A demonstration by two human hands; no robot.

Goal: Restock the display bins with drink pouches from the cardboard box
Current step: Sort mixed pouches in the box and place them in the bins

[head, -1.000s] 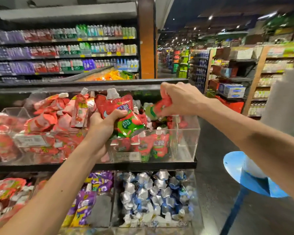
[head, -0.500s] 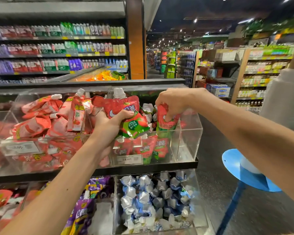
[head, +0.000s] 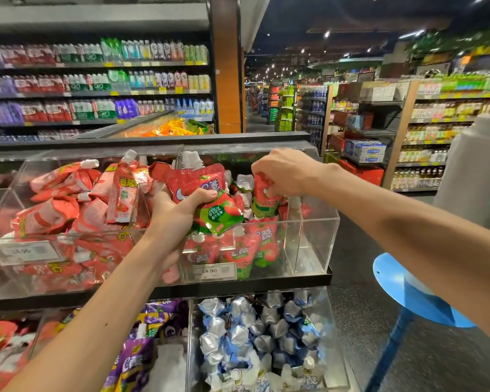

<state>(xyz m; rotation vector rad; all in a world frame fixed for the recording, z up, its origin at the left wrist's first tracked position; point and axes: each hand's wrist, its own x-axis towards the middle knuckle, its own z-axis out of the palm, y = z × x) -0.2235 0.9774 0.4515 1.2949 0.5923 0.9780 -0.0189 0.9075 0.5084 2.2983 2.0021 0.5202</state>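
left hand [head: 178, 210] is seen curled round a red-and-green strawberry pouch [head: 207, 193], which is gripped across its middle with the white spout pointing toward twelve o'clock; its lower corner hangs over the front edge of the clear bin [head: 317, 236]. at three o'clock of it, the right hand [head: 283, 172] is closed from above on a second pouch [head: 263, 198], which is pinched by its upper part and held low inside the same bin, touching the pouches already standing there. the bin is judged to be partly filled, with a bare compartment left at its three o'clock end. the cardboard box is not shown. the pouches are judged to be soft, liquid-filled and fairly light, with a glossy film that may slip; the body is seen crumpled under the left thumb, so little stiffness is expected. the firmest hold is likely given by the rigid spout or the sealed top edge, while a hard squeeze of the belly is best avoided. a price label [head: 212, 271] is fixed to the bin front at six o'clock, and a fuller bin [head: 9, 193] of red pouches is set at nine o'clock.
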